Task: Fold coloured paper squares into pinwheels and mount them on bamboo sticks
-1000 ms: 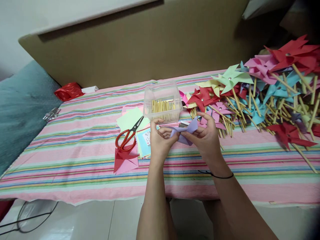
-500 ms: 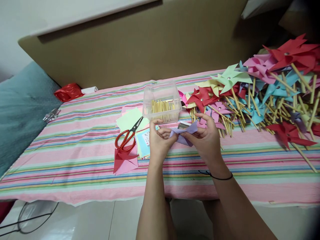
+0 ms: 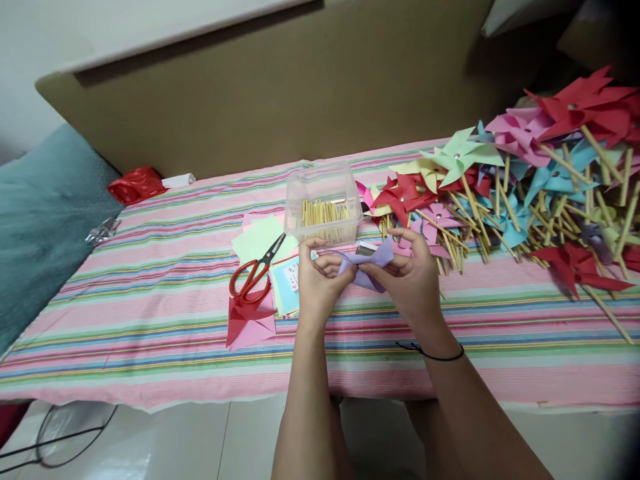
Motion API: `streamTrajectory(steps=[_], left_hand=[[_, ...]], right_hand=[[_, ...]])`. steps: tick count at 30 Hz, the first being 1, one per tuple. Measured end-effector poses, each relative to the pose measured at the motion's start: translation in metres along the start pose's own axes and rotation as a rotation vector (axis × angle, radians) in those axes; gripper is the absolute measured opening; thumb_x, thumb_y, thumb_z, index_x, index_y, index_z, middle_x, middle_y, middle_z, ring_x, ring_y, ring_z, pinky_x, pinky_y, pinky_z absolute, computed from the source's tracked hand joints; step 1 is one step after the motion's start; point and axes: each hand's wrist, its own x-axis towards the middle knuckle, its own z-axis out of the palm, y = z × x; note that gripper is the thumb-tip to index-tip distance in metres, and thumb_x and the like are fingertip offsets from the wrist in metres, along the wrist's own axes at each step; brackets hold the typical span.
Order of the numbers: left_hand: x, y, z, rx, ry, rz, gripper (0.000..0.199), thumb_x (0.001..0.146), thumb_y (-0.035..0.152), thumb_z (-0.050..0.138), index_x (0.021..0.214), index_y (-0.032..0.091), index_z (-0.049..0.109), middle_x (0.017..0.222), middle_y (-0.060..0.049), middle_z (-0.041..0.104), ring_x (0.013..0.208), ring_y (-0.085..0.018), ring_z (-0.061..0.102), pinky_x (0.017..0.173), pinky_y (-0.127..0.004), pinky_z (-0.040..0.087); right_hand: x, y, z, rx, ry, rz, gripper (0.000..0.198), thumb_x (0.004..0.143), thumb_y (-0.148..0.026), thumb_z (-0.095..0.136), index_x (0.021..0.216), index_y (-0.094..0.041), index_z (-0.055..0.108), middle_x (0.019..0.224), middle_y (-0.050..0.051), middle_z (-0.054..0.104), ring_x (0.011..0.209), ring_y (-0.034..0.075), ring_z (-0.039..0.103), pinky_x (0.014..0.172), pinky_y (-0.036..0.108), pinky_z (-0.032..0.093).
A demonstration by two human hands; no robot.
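Between my two hands is a folded purple paper pinwheel [image 3: 375, 261] with no stick visible on it. My left hand [image 3: 323, 280] pinches its left side between thumb and fingers. On its right side, my right hand [image 3: 413, 273] grips the paper, thumb near the centre and index finger raised. A dark object with a white edge [image 3: 367, 248] lies just behind the paper, partly hidden. Beyond the hands stands a clear plastic box [image 3: 323, 175] holding short wooden sticks [image 3: 327, 213].
Red-handled scissors [image 3: 253, 279] lie at the left on green paper sheets [image 3: 265, 237] and a red cut paper [image 3: 247, 320]. Blue packets [image 3: 286, 290] sit beside them. Several finished pinwheels [image 3: 467, 157] pile up at the right. A red plastic bag [image 3: 136, 185] is at the far left.
The purple paper has shifted slightly, its right tip rising and its folds opening a little. Both hands keep their hold in nearly the same place.
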Motion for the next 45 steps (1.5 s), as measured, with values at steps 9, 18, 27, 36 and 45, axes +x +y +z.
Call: streamTrajectory(steps=[9, 18, 27, 36, 45], left_hand=[[0.0004, -0.0002, -0.0024, 0.030, 0.009, 0.048, 0.056, 0.061, 0.016, 0.075, 0.100, 0.025, 0.036, 0.060, 0.010, 0.064, 0.048, -0.009, 0.057, 0.052, -0.018, 0.043], [0.0006, -0.0014, -0.0023, 0.023, -0.028, 0.074, 0.055, 0.063, 0.015, 0.075, 0.100, 0.025, 0.036, 0.060, 0.010, 0.063, 0.048, -0.008, 0.056, 0.051, -0.018, 0.041], [0.0006, -0.0017, 0.0000, 0.030, -0.026, 0.096, 0.053, 0.062, 0.013, 0.074, 0.098, 0.024, 0.037, 0.060, 0.010, 0.064, 0.049, -0.008, 0.057, 0.053, -0.018, 0.044], [-0.0010, -0.0009, 0.0013, 0.014, -0.020, 0.085, 0.055, 0.062, 0.016, 0.076, 0.099, 0.025, 0.036, 0.062, 0.008, 0.066, 0.049, -0.009, 0.059, 0.052, -0.019, 0.044], [-0.0001, -0.0028, -0.0006, -0.010, -0.054, 0.056, 0.058, 0.067, 0.018, 0.073, 0.107, 0.025, 0.032, 0.068, 0.007, 0.067, 0.053, -0.010, 0.061, 0.055, -0.020, 0.048]], right_hand=[[0.0011, 0.0036, -0.0044, -0.005, -0.053, 0.039, 0.084, 0.062, -0.032, 0.084, 0.133, -0.028, 0.040, 0.068, -0.004, 0.069, 0.063, 0.023, 0.070, 0.061, 0.039, 0.059], [-0.0011, 0.0004, -0.0034, -0.077, 0.000, -0.009, 0.076, 0.063, -0.027, 0.081, 0.130, -0.028, 0.044, 0.060, -0.006, 0.067, 0.053, 0.020, 0.066, 0.052, 0.035, 0.056], [-0.0027, 0.0005, -0.0040, -0.085, 0.014, -0.024, 0.071, 0.062, -0.026, 0.082, 0.124, -0.028, 0.046, 0.068, -0.002, 0.072, 0.059, 0.024, 0.069, 0.056, 0.038, 0.058], [-0.0013, 0.0001, -0.0046, -0.033, 0.003, -0.020, 0.071, 0.062, -0.024, 0.081, 0.123, -0.027, 0.045, 0.065, -0.003, 0.071, 0.059, 0.023, 0.069, 0.056, 0.036, 0.059], [0.0037, 0.0062, -0.0093, 0.047, -0.046, 0.011, 0.076, 0.063, -0.029, 0.082, 0.127, -0.028, 0.041, 0.068, -0.004, 0.071, 0.062, 0.022, 0.071, 0.058, 0.035, 0.059]])
